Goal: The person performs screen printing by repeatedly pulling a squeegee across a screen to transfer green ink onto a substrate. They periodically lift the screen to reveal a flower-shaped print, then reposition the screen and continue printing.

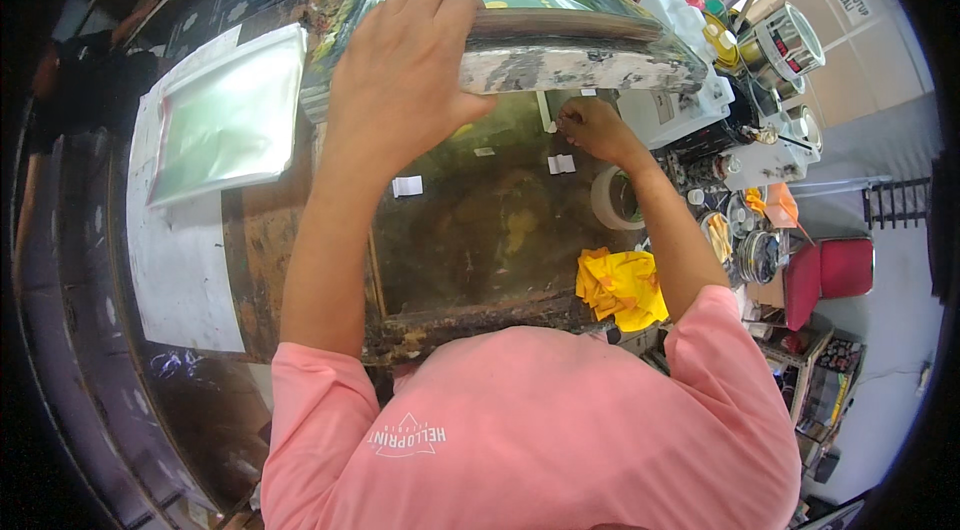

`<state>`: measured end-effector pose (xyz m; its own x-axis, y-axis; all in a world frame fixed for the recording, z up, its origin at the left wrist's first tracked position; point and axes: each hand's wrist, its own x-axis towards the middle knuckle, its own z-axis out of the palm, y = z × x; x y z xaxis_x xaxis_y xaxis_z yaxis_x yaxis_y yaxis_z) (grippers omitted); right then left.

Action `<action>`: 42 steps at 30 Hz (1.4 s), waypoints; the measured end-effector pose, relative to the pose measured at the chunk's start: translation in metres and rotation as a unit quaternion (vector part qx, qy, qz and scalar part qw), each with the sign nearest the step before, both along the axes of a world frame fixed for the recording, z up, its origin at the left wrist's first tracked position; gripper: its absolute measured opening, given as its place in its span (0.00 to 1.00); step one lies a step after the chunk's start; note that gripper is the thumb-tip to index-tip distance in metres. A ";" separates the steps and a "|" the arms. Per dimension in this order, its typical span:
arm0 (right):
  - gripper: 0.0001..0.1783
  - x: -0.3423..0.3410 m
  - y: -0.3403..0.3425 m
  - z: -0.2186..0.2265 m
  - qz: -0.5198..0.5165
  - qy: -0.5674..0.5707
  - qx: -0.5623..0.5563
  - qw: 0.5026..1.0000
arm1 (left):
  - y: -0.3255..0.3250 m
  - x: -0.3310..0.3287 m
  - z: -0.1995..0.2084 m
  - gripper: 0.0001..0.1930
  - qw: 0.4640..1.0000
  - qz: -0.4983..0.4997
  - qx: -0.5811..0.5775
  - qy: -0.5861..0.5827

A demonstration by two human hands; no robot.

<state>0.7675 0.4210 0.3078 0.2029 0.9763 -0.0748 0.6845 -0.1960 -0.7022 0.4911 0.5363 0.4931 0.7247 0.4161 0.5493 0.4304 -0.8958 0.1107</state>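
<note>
My left hand grips the near edge of a paint-stained framed screen and holds it tilted up from the worktable. My right hand reaches under the raised frame, fingertips pinched at a small white piece of tape on the stained green board below. Other small white tape pieces lie on that board. A roll of tape sits just right of my right forearm.
A clear plastic sleeve lies on white paper at the left. A crumpled yellow cloth rests at the board's right corner. Paint cans, tubs and bottles crowd the right side. A red chair stands beyond.
</note>
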 end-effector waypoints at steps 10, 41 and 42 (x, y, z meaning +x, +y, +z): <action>0.16 0.002 0.006 -0.002 -0.011 0.006 -0.041 0.999 | 0.005 0.002 0.000 0.31 1.000 -0.011 0.013 -0.022; 0.13 -0.049 0.005 -0.072 -0.297 -0.245 0.155 0.910 | 0.009 0.002 -0.006 0.30 0.999 -0.014 0.030 -0.031; 0.12 -0.054 0.005 -0.068 -0.297 -0.249 0.166 0.907 | 0.009 0.001 -0.007 0.30 0.999 -0.012 0.027 -0.028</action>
